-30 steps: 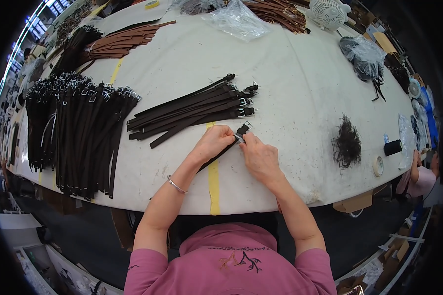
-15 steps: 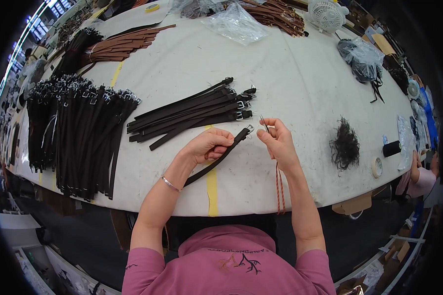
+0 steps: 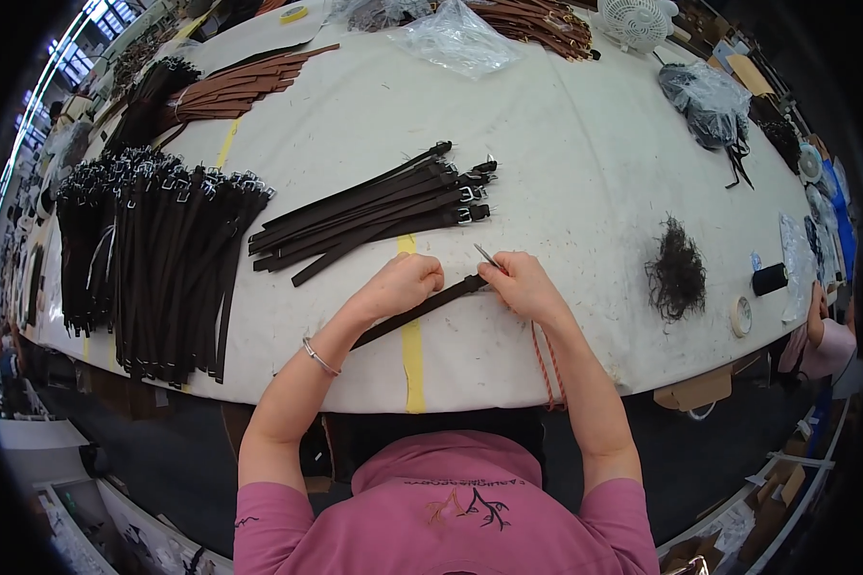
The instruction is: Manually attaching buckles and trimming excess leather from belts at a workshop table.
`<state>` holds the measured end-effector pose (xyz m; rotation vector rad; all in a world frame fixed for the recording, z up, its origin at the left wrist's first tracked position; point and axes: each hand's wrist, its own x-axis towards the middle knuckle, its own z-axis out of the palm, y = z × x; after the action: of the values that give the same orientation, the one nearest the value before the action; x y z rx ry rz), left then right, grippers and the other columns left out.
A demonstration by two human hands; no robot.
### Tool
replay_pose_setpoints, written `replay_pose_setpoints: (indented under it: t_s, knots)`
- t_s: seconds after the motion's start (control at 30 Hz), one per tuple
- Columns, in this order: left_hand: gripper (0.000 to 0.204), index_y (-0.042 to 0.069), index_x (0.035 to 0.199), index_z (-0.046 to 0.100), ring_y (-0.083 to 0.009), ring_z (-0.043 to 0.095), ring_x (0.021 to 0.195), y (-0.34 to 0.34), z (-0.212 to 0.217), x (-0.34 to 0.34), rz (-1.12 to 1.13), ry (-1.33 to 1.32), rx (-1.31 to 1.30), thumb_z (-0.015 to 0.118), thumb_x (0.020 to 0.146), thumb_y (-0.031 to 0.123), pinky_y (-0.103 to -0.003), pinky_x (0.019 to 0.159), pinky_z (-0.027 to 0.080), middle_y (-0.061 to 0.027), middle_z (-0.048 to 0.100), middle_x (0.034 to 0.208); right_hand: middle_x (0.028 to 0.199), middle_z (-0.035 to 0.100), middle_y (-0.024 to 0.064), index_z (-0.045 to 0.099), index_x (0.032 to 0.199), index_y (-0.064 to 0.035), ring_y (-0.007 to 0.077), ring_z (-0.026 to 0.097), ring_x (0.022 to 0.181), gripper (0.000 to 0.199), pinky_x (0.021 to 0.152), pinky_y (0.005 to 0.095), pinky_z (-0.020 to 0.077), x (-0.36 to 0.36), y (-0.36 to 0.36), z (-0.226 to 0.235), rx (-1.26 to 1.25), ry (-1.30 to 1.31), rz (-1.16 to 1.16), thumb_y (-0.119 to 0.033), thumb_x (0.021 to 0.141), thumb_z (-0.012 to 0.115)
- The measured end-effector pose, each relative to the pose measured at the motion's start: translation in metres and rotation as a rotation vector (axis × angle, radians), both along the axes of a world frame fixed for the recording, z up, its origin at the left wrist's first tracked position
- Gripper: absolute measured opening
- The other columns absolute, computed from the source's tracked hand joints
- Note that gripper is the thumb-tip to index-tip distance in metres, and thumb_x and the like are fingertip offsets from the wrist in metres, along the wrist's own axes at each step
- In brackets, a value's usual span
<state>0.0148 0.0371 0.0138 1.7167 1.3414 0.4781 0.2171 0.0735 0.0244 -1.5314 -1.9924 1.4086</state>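
My right hand (image 3: 523, 286) is closed around a small pointed metal tool (image 3: 487, 255), whose tip sticks out past the fingers. A reddish cord (image 3: 545, 359) hangs below that hand. The same fingers pinch the buckle end of a dark brown strap (image 3: 422, 309), hiding the buckle. From there the strap slants down to the left, passing under my left forearm. My left hand (image 3: 408, 284) is curled into a fist just above the strap; what it holds, if anything, is hidden. Beyond both hands lies a pile of dark buckled straps (image 3: 374, 206).
A thick stack of dark buckled straps (image 3: 173, 268) lies at left, with brown straps (image 3: 244, 84) behind. To the right are a tangle of dark threads (image 3: 676, 270), a black thread spool (image 3: 768, 279) and a tape roll (image 3: 740, 316). Another person's arm (image 3: 815, 321) shows far right.
My right hand has moved left and down and taken the strap's buckle end. My left hand has let go of the strap and closed into a fist beside it.
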Motion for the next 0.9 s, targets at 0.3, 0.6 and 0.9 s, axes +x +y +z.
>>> replay_pose_setpoints:
  t_s: [0.3, 0.6, 0.9]
  knots:
    - [0.023, 0.003, 0.089, 0.053, -0.0323, 0.060, 0.067, -0.012, -0.002, 0.035, 0.055, 0.121, 0.367, 0.061, 0.080, 0.023, -0.042, 0.059, 0.045, -0.0157, 0.061, 0.067, 0.061, 0.060, 0.0146, 0.062, 0.072, 0.0037, 0.0269, 0.058, 0.059, 0.036, 0.060, 0.0365, 0.0458, -0.009, 0.015, -0.001, 0.047, -0.164, 0.118, -0.028, 0.085, 0.050]
    - [0.013, 0.004, 0.072, 0.053, -0.0322, 0.057, 0.057, -0.006, -0.007, 0.048, 0.120, 0.256, 0.417, 0.059, 0.077, 0.013, -0.042, 0.053, 0.042, -0.0152, 0.056, 0.058, 0.055, 0.058, 0.0110, 0.057, 0.072, 0.0029, 0.0188, 0.054, 0.047, 0.026, 0.050, 0.0330, 0.0438, -0.001, 0.003, 0.004, -0.093, 0.038, 0.000, -0.018, 0.084, 0.048]
    - [0.010, 0.000, 0.076, 0.048, -0.0332, 0.056, 0.054, -0.005, -0.019, 0.041, -0.033, 0.305, 0.664, 0.055, 0.078, 0.007, -0.041, 0.050, 0.043, -0.0152, 0.056, 0.059, 0.064, 0.061, 0.0157, 0.055, 0.075, 0.0019, 0.0289, 0.060, 0.060, 0.023, 0.059, 0.0381, 0.0454, -0.008, 0.006, -0.007, 0.131, -0.124, 0.061, -0.019, 0.084, 0.050]
